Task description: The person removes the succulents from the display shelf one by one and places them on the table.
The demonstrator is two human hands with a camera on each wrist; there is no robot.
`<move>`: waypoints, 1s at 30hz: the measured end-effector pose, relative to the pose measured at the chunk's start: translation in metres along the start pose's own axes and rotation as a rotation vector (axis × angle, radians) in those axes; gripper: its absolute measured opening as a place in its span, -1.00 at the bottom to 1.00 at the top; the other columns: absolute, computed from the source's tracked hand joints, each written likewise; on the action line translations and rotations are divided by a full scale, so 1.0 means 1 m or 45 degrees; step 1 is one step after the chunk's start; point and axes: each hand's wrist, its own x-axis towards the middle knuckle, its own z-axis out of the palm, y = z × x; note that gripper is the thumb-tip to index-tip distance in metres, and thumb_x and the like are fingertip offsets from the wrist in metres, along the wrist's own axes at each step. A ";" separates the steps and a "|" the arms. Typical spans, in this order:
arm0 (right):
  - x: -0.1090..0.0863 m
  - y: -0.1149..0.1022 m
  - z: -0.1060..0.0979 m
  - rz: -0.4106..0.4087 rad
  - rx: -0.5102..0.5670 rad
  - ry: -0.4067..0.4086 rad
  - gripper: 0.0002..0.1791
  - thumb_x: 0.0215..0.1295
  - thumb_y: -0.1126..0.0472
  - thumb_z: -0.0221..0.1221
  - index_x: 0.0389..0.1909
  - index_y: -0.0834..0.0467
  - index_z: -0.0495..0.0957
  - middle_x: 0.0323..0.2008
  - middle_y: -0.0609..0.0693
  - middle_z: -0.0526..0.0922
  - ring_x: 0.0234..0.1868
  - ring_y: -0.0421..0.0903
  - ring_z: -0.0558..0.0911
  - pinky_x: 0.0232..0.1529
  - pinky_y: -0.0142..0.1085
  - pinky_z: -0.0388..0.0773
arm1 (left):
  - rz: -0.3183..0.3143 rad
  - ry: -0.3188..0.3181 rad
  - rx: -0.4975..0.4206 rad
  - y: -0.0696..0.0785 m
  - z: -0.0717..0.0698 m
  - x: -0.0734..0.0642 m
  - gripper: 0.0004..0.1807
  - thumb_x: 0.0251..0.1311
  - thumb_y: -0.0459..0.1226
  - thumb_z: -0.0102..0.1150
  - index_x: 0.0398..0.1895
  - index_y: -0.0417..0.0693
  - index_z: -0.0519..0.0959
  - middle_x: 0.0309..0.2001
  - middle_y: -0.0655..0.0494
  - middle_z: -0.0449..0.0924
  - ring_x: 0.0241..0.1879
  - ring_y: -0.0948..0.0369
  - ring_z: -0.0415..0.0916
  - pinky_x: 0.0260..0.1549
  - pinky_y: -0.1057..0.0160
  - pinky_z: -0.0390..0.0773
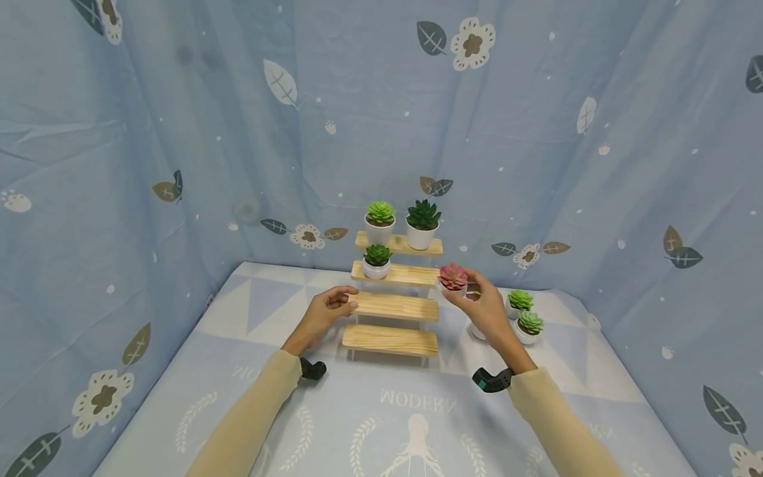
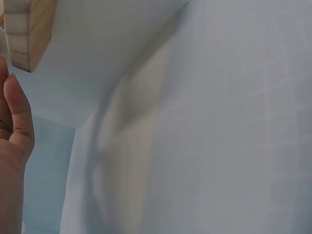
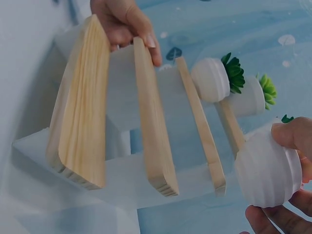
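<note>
In the head view my right hand (image 1: 485, 308) grips the white ribbed pot (image 3: 269, 168) of a pink succulent (image 1: 453, 276), raised by the right end of the second-highest board (image 1: 411, 274) of a wooden step stand. The right wrist view has thumb and fingers around this pot. My left hand (image 1: 324, 311) is at the stand's left side, relaxed fingers right at the end of a lower board (image 1: 396, 307). A dark green potted succulent (image 1: 377, 261) sits on the second-highest board's left part. On the top board are a light green succulent (image 1: 380, 222) and a taller dark green one (image 1: 422, 224).
Right of the stand, light green succulents in white pots (image 1: 520, 301) (image 1: 528, 326) stand on the patterned tablecloth (image 1: 417, 397). Another white pot (image 1: 479, 331) is partly hidden by my right hand. The lowest board (image 1: 390, 339) faces me. Blue curtains (image 1: 369, 132) enclose the table.
</note>
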 end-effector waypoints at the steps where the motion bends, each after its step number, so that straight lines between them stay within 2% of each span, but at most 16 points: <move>1: -0.001 0.001 -0.001 0.007 0.005 -0.001 -0.10 0.24 -0.20 0.43 0.49 0.10 0.35 0.17 0.11 0.56 0.20 0.05 0.51 0.26 -0.06 0.46 | -0.002 -0.002 0.001 0.003 0.001 -0.001 -0.56 0.39 -0.28 0.33 0.28 -0.20 0.56 -0.09 -0.05 0.53 -0.19 0.18 0.60 0.16 -0.41 0.42; 6: -0.004 0.005 -0.005 0.034 0.054 -0.015 -0.10 0.24 -0.19 0.44 0.49 0.09 0.33 0.20 0.10 0.54 0.21 0.05 0.50 0.30 -0.06 0.44 | 0.000 -0.006 0.012 0.009 0.002 -0.003 -0.57 0.39 -0.30 0.32 0.27 -0.24 0.56 -0.11 -0.05 0.54 -0.20 0.18 0.60 0.15 -0.42 0.41; 13: -0.010 0.012 -0.011 0.070 0.078 -0.031 -0.09 0.26 -0.18 0.42 0.52 0.09 0.29 0.23 0.14 0.50 0.25 0.09 0.47 0.34 -0.01 0.40 | 0.012 0.009 0.008 -0.003 -0.001 0.002 -0.56 0.39 -0.27 0.33 0.29 -0.16 0.56 -0.08 -0.01 0.55 -0.19 0.19 0.62 0.13 -0.40 0.45; 20: -0.018 0.020 -0.019 0.116 0.033 -0.009 -0.07 0.25 -0.24 0.41 0.52 0.04 0.29 0.23 0.12 0.49 0.25 0.10 0.51 0.20 -0.02 0.54 | 0.036 0.012 0.024 -0.006 0.000 0.002 -0.52 0.34 -0.18 0.39 0.27 -0.14 0.58 -0.08 -0.08 0.55 -0.19 0.15 0.62 0.10 -0.34 0.52; 25: -0.023 0.028 -0.025 0.132 0.028 0.008 -0.06 0.26 -0.22 0.40 0.53 0.11 0.27 0.24 0.16 0.49 0.23 0.10 0.51 0.24 -0.03 0.51 | 0.042 0.012 0.023 -0.006 0.000 0.001 -0.51 0.32 -0.14 0.41 0.24 -0.12 0.59 -0.09 -0.10 0.54 -0.19 0.14 0.62 0.08 -0.32 0.54; 30: -0.028 0.034 -0.030 0.194 -0.009 0.037 -0.03 0.23 -0.27 0.40 0.54 0.07 0.27 0.26 0.14 0.48 0.21 0.12 0.53 0.10 -0.14 0.63 | 0.046 0.021 0.017 -0.005 0.000 0.001 -0.52 0.30 -0.12 0.44 0.22 -0.07 0.61 -0.09 -0.10 0.55 -0.20 0.12 0.62 0.08 -0.34 0.53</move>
